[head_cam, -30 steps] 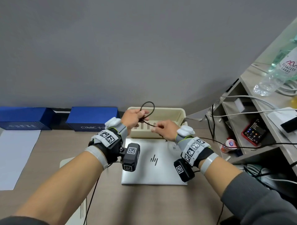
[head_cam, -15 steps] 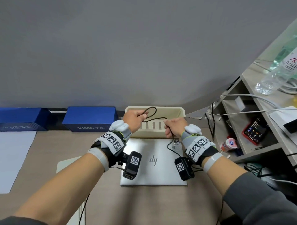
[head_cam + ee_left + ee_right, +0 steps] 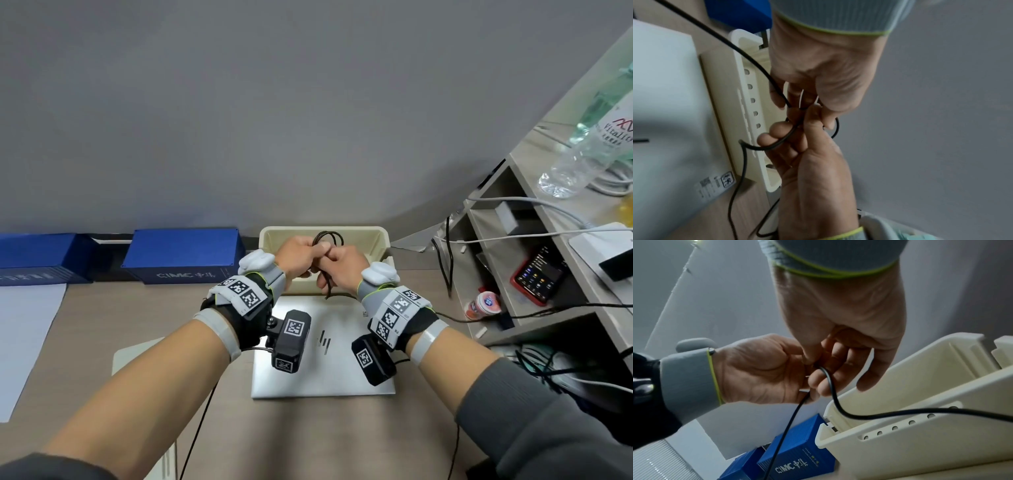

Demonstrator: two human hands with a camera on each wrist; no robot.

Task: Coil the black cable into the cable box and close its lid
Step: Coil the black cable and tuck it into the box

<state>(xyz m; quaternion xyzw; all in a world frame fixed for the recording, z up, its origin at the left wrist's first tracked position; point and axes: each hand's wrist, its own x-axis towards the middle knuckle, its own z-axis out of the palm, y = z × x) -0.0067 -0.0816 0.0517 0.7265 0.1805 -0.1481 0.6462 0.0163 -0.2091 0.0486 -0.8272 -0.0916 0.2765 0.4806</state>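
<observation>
The thin black cable (image 3: pixel 327 233) stands in a small coil of loops above the open cream cable box (image 3: pixel 378 241). My left hand (image 3: pixel 317 248) pinches those loops over the box. My right hand (image 3: pixel 330 260) meets it fingertip to fingertip and pinches the same cable; a loose strand hangs from it toward the laptop. In the left wrist view my left hand (image 3: pixel 818 73) and right hand (image 3: pixel 813 170) hold the cable (image 3: pixel 756 68) beside the box (image 3: pixel 740 91). In the right wrist view the cable (image 3: pixel 900 412) trails over the box (image 3: pixel 920 443) from my right hand (image 3: pixel 849 313) and left hand (image 3: pixel 760 369).
A shut silver laptop (image 3: pixel 322 370) lies in front of the box. Two blue boxes (image 3: pixel 185 255) stand along the wall to the left, with white paper (image 3: pixel 24 342) and a flat white panel (image 3: pixel 137 356). A cluttered shelf (image 3: pixel 489 260) with cables, a phone and a bottle is at the right.
My right hand has moved left and up until it meets my left hand. The cable between them has folded into a further loop of the coil over the box.
</observation>
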